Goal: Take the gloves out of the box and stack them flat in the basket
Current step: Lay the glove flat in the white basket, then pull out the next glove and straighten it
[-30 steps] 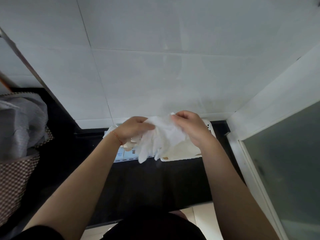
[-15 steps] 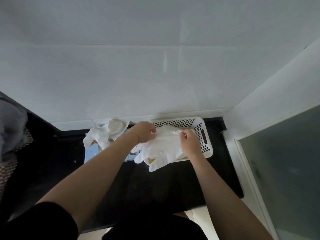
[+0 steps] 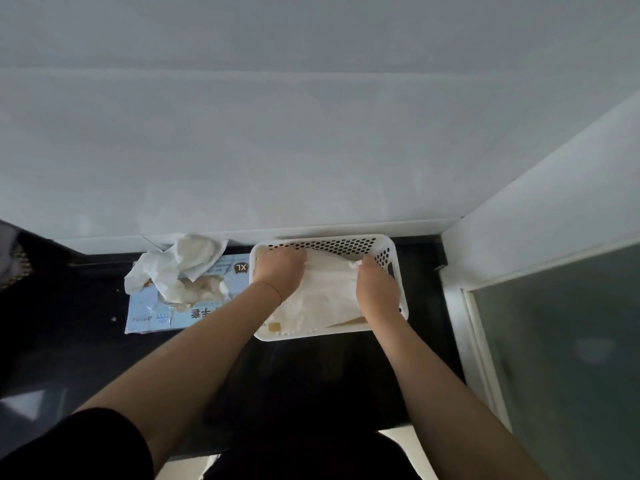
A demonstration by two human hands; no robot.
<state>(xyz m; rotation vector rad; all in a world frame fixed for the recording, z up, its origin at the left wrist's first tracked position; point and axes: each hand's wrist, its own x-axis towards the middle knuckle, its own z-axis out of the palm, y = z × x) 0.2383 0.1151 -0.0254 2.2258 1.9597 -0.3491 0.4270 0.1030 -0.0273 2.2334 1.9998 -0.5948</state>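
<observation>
A white perforated basket (image 3: 389, 252) stands on the dark counter against the wall. Inside it lies a white glove (image 3: 329, 292), spread over other gloves. My left hand (image 3: 278, 270) grips the glove's left end inside the basket. My right hand (image 3: 377, 289) pinches its right end near the basket's right wall. To the left of the basket lies the light blue glove box (image 3: 152, 311), marked XL, with a bunch of white gloves (image 3: 180, 268) sticking out of its top opening.
The black counter (image 3: 311, 368) runs from the white tiled wall (image 3: 311, 133) towards me. A white wall and a frosted glass panel (image 3: 561, 358) close off the right side. A patterned bag edge (image 3: 14, 265) shows at far left.
Both hands have carried the glove from above the counter's front down into the basket and spread it there. The camera has tilted and moved closer.
</observation>
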